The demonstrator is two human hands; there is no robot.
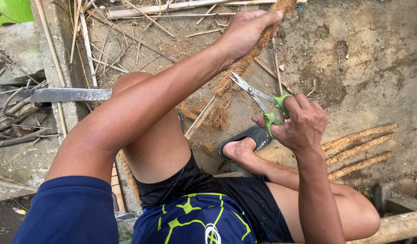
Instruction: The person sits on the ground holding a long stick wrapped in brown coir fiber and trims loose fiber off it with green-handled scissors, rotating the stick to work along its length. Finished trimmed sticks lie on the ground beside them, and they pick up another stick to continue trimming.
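The left hand (247, 31) is stretched out ahead, fingers wrapped tight around a fibre-wrapped stick (244, 63), gripping it near its upper end. The stick slants down from the top edge of the view toward the person's knees, its brown coir wrapping ending in a frayed tuft, below which the bare wood shows.

The right hand (301, 124) holds green-handled scissors (258, 97), thumb and fingers through the loops. The blades are spread apart and point up and left, their tips just beside the frayed lower edge of the wrapping; whether they touch the fibre is hard to tell from here.

Loose coir (215, 117) lies on the dirt beneath the stick. To the right, three finished sticks (360, 149) lie side by side on the ground, well apart from the hands. A black sandal (247, 138) is on the person's foot just below the scissors. At the left, a machete (70, 95) rests on a concrete ledge (59, 54), its blade flat and pointing left. Thin bamboo strips (140, 11) are scattered over the ground at the top. A pale log (398, 226) lies at the lower right corner.
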